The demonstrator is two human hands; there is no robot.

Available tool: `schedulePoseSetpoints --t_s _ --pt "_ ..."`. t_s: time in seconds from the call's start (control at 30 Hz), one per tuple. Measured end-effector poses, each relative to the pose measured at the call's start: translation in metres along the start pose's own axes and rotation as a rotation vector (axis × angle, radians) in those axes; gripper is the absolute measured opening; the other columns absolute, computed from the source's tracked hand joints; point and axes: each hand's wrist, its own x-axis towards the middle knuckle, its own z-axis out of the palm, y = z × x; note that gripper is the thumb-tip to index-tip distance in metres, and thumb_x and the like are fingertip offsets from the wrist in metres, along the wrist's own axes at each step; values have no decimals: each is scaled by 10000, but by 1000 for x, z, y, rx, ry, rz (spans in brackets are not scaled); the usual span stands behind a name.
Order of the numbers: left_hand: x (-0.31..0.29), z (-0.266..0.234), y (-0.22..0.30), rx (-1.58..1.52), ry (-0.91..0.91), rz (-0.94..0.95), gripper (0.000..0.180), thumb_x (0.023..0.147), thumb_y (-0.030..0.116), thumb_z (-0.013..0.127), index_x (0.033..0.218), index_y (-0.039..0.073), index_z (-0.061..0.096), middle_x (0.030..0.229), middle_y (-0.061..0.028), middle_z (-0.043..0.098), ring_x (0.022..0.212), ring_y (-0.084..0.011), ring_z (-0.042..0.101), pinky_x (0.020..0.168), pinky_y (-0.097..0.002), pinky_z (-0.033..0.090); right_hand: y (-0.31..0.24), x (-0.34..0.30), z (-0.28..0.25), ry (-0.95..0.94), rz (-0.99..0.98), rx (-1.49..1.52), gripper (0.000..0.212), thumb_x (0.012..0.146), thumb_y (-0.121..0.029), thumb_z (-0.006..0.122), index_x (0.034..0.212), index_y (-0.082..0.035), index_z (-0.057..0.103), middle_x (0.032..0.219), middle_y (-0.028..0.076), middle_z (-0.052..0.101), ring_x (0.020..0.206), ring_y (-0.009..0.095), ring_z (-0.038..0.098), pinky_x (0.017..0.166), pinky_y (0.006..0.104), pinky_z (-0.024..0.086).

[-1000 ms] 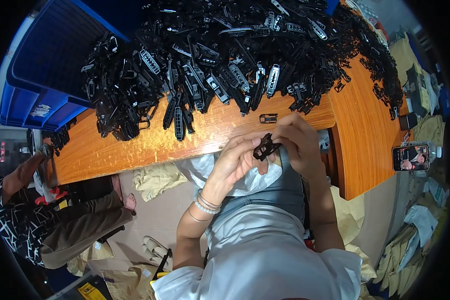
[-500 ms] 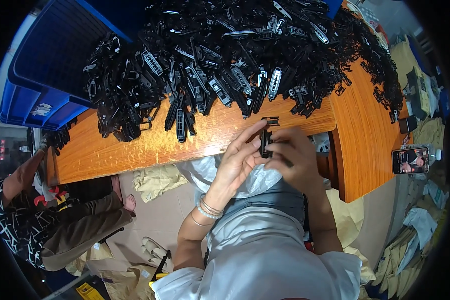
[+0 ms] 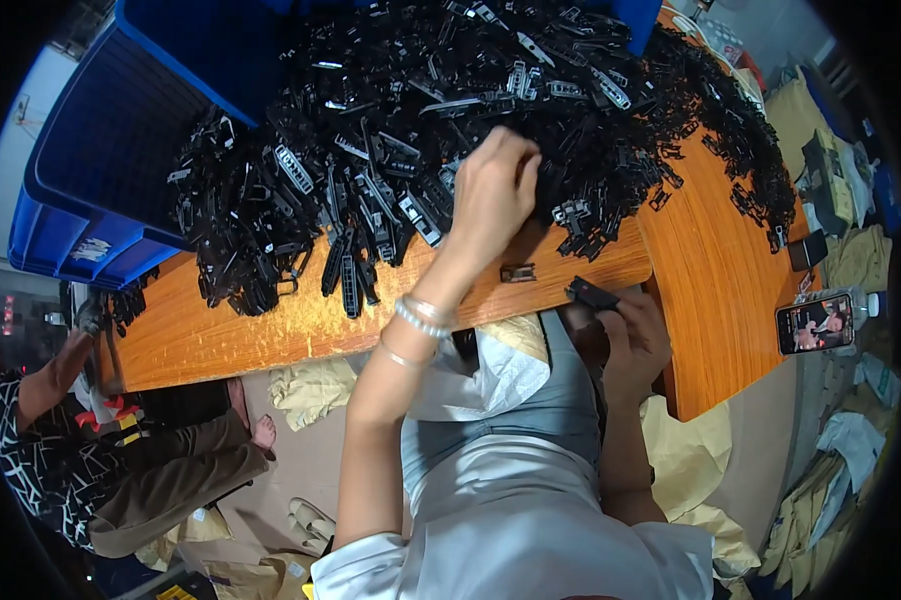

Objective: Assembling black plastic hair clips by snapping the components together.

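Note:
My left hand (image 3: 494, 198), with bracelets at its wrist, reaches over the front of a big pile of black plastic parts (image 3: 390, 150). Its fingers are curled closed, and whatever they grip is hidden behind the hand. Just past the table's front edge, my right hand (image 3: 638, 338) pinches a dark, flat, oblong plastic part (image 3: 592, 294) between thumb and fingers. A small black clip-like piece (image 3: 517, 272) lies alone on the wood near the edge, between my two hands.
The wooden table (image 3: 240, 345) has a side section at right, where a phone (image 3: 815, 325) stands. Blue crates (image 3: 100, 150) rise at the left. Another person's arm (image 3: 55, 375) is at the far left. A white sack (image 3: 480, 385) lies by my lap.
My hands have parted from working together over the table edge. The left has moved up to the pile; the right has drawn down and right with a black part.

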Motion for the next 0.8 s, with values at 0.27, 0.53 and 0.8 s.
schedulePoseSetpoints --t_s 0.27,0.53,0.8 --pt "87 45 -36 881 -235 529 99 671 120 567 677 66 650 808 -89 538 837 -236 492 696 -306 416 -3 -2 1 -87 131 97 101 714 80 593 814 84 579 871 58 561 656 69 500 565 171 392" --pt "101 35 -47 906 -300 613 83 658 86 575 675 51 649 833 -94 551 849 -215 532 655 -281 465 2 1 3 -103 170 95 121 737 88 563 857 105 566 954 58 551 697 70 517 633 172 417" --pt "80 6 -43 541 4 326 109 688 37 584 778 -10 546 795 -137 551 662 -241 586 549 -311 483 8 9 12 -64 105 119 97 771 34 579 858 78 576 994 76 535 738 77 511 638 173 410"
